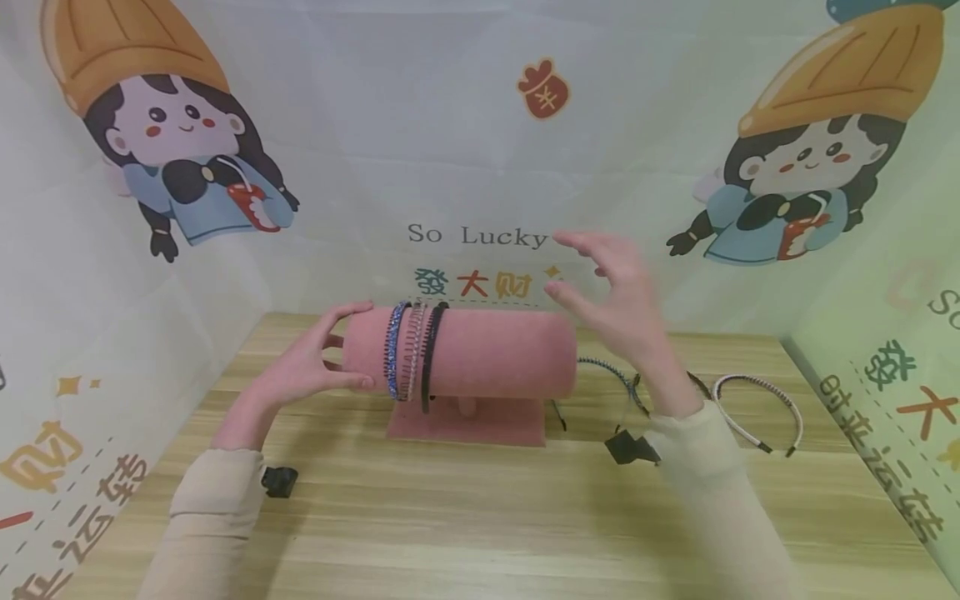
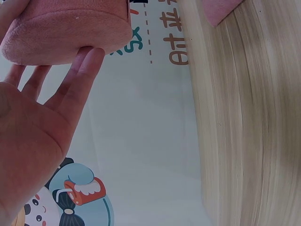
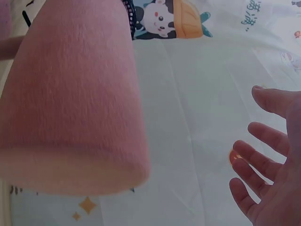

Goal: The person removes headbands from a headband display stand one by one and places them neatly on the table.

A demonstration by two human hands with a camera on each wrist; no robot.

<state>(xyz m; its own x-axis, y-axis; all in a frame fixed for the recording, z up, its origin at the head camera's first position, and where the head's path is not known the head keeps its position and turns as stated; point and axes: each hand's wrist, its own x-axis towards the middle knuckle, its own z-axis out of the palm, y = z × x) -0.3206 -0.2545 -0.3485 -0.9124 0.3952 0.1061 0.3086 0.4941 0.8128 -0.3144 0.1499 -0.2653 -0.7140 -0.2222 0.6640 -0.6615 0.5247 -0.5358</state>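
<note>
A light wooden tabletop (image 1: 450,517) with lengthwise grain carries a pink plush headband stand (image 1: 502,354), which rests on it by a flat rectangular base (image 1: 502,427) toward the far edge. On the boards to the right of the base lie a blue-and-dark toothed headband (image 1: 617,372), its curve partly hidden, a dark headband (image 1: 699,383), mostly covered, and, farthest right, a white headband (image 1: 793,407) with dark tips facing the near side.
</note>
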